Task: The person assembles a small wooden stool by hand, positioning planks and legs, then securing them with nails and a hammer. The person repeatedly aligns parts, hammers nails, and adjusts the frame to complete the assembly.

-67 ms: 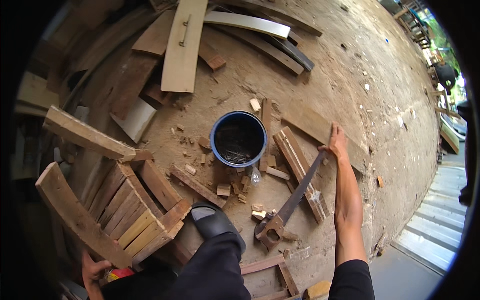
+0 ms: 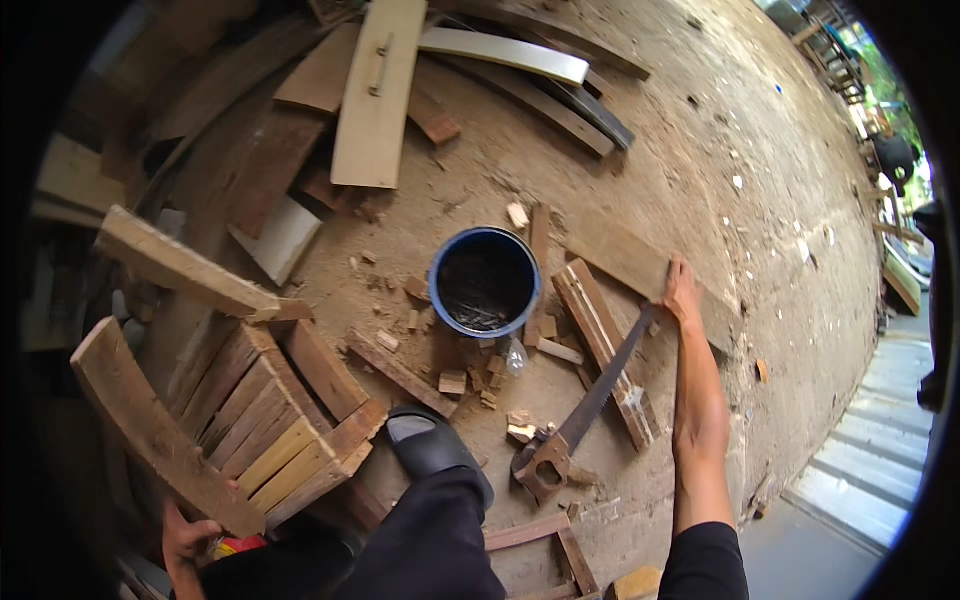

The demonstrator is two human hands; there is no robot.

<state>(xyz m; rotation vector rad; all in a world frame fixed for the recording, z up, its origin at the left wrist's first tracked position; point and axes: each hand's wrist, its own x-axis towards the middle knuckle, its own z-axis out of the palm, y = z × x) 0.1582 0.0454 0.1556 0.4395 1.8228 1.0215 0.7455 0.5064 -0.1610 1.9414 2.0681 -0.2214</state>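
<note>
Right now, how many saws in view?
1: the saw lies slantwise, blade tip at the right hand, handle end near the black shoe. Others may be hidden under the heaped boards.

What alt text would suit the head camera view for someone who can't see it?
A person's left hand holds a plank beside a slatted wood frame, while the right hand touches a wide board near the tip of a saw. A blue-rimmed bucket stands among wood scraps on dusty ground.

Bright right, dim left (edges curved)
</note>
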